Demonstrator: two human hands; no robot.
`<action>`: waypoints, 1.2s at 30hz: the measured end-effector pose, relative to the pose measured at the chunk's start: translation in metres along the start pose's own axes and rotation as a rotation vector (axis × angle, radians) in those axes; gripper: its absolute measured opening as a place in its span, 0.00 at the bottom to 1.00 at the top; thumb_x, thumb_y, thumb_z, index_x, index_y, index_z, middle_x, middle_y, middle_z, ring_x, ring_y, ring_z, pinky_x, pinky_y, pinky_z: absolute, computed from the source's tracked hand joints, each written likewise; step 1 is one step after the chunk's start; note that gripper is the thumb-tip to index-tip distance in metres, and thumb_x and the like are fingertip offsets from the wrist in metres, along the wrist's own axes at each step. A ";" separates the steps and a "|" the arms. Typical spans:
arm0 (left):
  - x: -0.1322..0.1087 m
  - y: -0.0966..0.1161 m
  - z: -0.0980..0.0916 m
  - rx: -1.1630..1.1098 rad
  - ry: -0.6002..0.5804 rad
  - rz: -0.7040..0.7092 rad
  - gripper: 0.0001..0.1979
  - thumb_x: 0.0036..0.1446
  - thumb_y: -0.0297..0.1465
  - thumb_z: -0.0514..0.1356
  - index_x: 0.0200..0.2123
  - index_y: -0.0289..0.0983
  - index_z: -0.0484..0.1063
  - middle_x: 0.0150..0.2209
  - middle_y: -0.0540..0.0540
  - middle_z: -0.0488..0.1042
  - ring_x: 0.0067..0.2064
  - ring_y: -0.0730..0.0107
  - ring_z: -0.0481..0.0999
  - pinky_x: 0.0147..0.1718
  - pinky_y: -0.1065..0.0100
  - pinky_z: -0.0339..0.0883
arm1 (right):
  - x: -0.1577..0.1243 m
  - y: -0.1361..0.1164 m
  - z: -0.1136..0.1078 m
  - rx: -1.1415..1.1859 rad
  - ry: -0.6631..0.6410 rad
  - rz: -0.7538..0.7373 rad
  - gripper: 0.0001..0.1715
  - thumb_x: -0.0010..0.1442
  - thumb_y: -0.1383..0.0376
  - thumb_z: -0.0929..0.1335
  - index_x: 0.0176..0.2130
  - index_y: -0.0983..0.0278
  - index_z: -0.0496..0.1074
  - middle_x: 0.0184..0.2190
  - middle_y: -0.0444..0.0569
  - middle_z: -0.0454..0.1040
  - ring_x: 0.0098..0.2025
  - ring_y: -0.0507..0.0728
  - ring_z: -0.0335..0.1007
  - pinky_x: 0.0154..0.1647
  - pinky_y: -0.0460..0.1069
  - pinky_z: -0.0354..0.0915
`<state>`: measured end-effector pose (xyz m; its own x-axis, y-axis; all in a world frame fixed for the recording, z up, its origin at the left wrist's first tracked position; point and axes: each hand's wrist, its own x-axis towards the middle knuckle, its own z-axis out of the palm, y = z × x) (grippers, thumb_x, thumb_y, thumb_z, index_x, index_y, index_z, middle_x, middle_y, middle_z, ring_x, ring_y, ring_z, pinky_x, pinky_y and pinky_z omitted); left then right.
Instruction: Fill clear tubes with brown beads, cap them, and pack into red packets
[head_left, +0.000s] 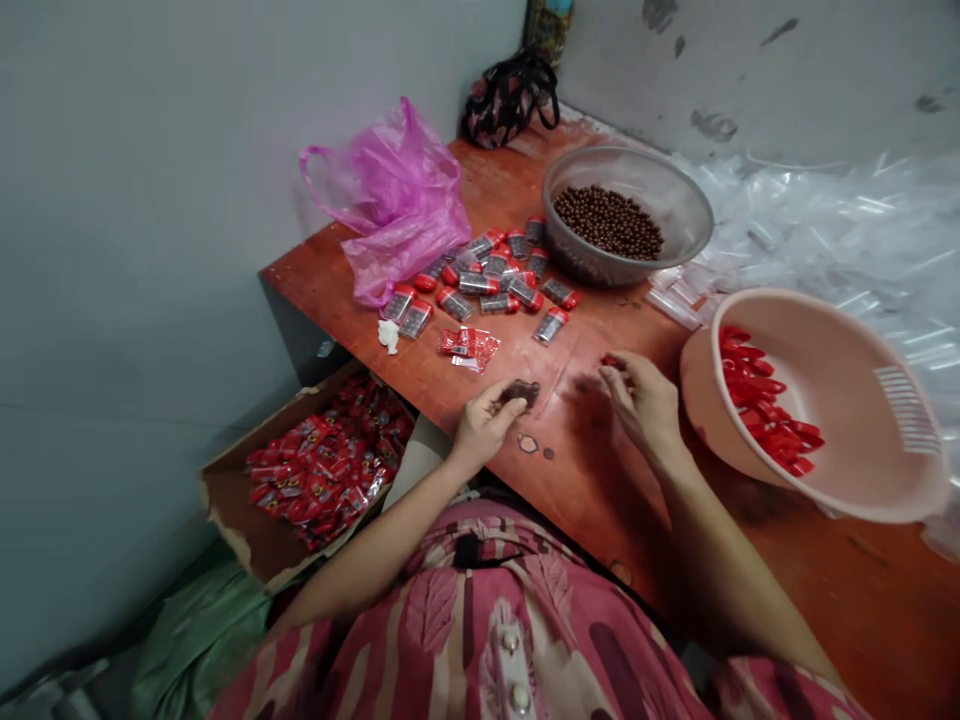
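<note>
My left hand (484,425) is cupped over the red-brown table (825,590), closed on a small clump of dark brown beads (520,392). My right hand (641,400) pinches a small red cap (609,361) at its fingertips, a little to the right. A clear thin tube (559,375) seems to lie between the two hands, faint and blurred. Beyond them lies a pile of several filled clear tubes with red caps (487,280). A grey bowl (679,205) behind holds many brown beads (607,222).
A pink basin (847,420) with red caps (765,405) stands at the right. Clear plastic tubes (840,240) are heaped at the back right. A pink plastic bag (394,200) and a dark handbag (510,100) lie at the back. A cardboard box (232,510) of red packets sits below left.
</note>
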<state>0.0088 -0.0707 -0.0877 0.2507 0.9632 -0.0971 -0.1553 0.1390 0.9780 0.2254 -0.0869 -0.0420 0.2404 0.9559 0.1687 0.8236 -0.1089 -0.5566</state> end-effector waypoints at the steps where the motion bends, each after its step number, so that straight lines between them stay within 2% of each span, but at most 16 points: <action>1: 0.000 0.000 -0.001 -0.046 -0.014 -0.019 0.21 0.50 0.40 0.64 0.45 0.34 0.73 0.39 0.45 0.78 0.37 0.67 0.78 0.41 0.66 0.73 | 0.003 0.008 -0.003 -0.133 0.033 0.011 0.25 0.63 0.55 0.60 0.52 0.67 0.69 0.50 0.61 0.71 0.47 0.65 0.71 0.46 0.60 0.67; 3: 0.002 0.001 0.000 -0.153 -0.056 -0.066 0.22 0.49 0.42 0.65 0.44 0.34 0.72 0.39 0.45 0.77 0.37 0.66 0.78 0.41 0.64 0.74 | 0.009 0.027 -0.008 -0.312 -0.022 -0.024 0.25 0.64 0.58 0.58 0.55 0.67 0.67 0.55 0.62 0.67 0.52 0.67 0.67 0.50 0.61 0.65; 5: 0.005 0.002 0.004 -0.240 -0.090 -0.102 0.24 0.46 0.42 0.66 0.43 0.34 0.71 0.38 0.45 0.75 0.38 0.65 0.78 0.41 0.63 0.75 | 0.014 0.042 -0.009 -0.385 -0.131 -0.116 0.24 0.65 0.61 0.56 0.56 0.64 0.65 0.56 0.59 0.66 0.53 0.65 0.66 0.50 0.58 0.65; 7: 0.008 0.002 0.008 -0.282 -0.115 -0.116 0.24 0.46 0.42 0.67 0.43 0.34 0.70 0.38 0.46 0.75 0.38 0.64 0.79 0.41 0.61 0.75 | 0.020 0.053 -0.006 -0.446 -0.178 -0.200 0.24 0.66 0.62 0.55 0.56 0.63 0.65 0.55 0.57 0.67 0.52 0.64 0.66 0.48 0.56 0.66; 11: 0.015 -0.007 0.012 -0.261 -0.137 -0.084 0.25 0.45 0.43 0.67 0.44 0.35 0.71 0.39 0.45 0.75 0.38 0.64 0.79 0.41 0.60 0.76 | 0.038 0.059 0.003 -0.583 -0.195 -0.254 0.21 0.65 0.61 0.58 0.53 0.65 0.67 0.50 0.59 0.69 0.49 0.66 0.66 0.41 0.56 0.67; 14: 0.019 -0.017 0.009 -0.139 -0.125 -0.015 0.22 0.49 0.43 0.64 0.44 0.36 0.72 0.40 0.45 0.77 0.38 0.65 0.78 0.40 0.62 0.75 | 0.046 0.050 0.007 -0.494 -0.172 -0.282 0.19 0.64 0.63 0.58 0.47 0.66 0.70 0.44 0.60 0.72 0.45 0.65 0.68 0.40 0.56 0.66; 17: 0.020 -0.023 0.005 0.045 -0.115 0.075 0.18 0.54 0.40 0.61 0.46 0.38 0.73 0.43 0.45 0.78 0.42 0.64 0.78 0.42 0.64 0.74 | 0.038 0.028 0.008 -0.127 -0.121 -0.349 0.17 0.65 0.61 0.59 0.46 0.65 0.70 0.38 0.55 0.73 0.38 0.59 0.70 0.40 0.53 0.67; 19: 0.020 -0.022 0.003 0.144 -0.112 0.127 0.17 0.56 0.37 0.59 0.47 0.38 0.73 0.44 0.45 0.78 0.43 0.64 0.77 0.44 0.64 0.72 | 0.025 0.008 0.007 0.099 -0.151 -0.408 0.17 0.64 0.59 0.61 0.48 0.63 0.69 0.38 0.52 0.74 0.35 0.56 0.71 0.38 0.51 0.67; 21: 0.019 -0.018 0.003 0.228 -0.119 0.174 0.15 0.57 0.34 0.58 0.47 0.39 0.73 0.45 0.45 0.78 0.44 0.65 0.77 0.46 0.64 0.71 | 0.015 -0.010 0.006 0.200 -0.181 -0.478 0.17 0.63 0.59 0.63 0.50 0.61 0.69 0.38 0.50 0.74 0.36 0.55 0.72 0.37 0.49 0.67; 24: 0.018 -0.011 0.003 0.319 -0.127 0.224 0.13 0.57 0.31 0.58 0.45 0.38 0.75 0.45 0.46 0.78 0.45 0.66 0.76 0.47 0.66 0.69 | 0.008 -0.023 0.008 0.201 -0.185 -0.588 0.16 0.63 0.62 0.65 0.50 0.62 0.69 0.37 0.50 0.75 0.38 0.55 0.72 0.38 0.48 0.66; 27: 0.018 -0.009 0.003 0.346 -0.108 0.240 0.13 0.56 0.30 0.59 0.45 0.38 0.75 0.43 0.46 0.78 0.44 0.67 0.77 0.45 0.67 0.69 | 0.009 -0.023 0.014 0.131 -0.190 -0.658 0.15 0.63 0.64 0.64 0.50 0.64 0.69 0.35 0.51 0.74 0.36 0.54 0.71 0.37 0.48 0.67; 36: 0.012 -0.014 0.004 0.298 -0.061 0.305 0.11 0.57 0.29 0.59 0.42 0.36 0.76 0.40 0.45 0.79 0.39 0.70 0.78 0.41 0.71 0.70 | -0.003 -0.026 0.015 -0.161 -0.175 -0.709 0.14 0.64 0.65 0.62 0.48 0.67 0.68 0.34 0.53 0.72 0.31 0.55 0.69 0.30 0.47 0.65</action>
<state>0.0179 -0.0617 -0.1016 0.2931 0.9333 0.2075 0.0490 -0.2315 0.9716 0.1951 -0.0825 -0.0404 -0.4505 0.8397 0.3032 0.8188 0.5240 -0.2346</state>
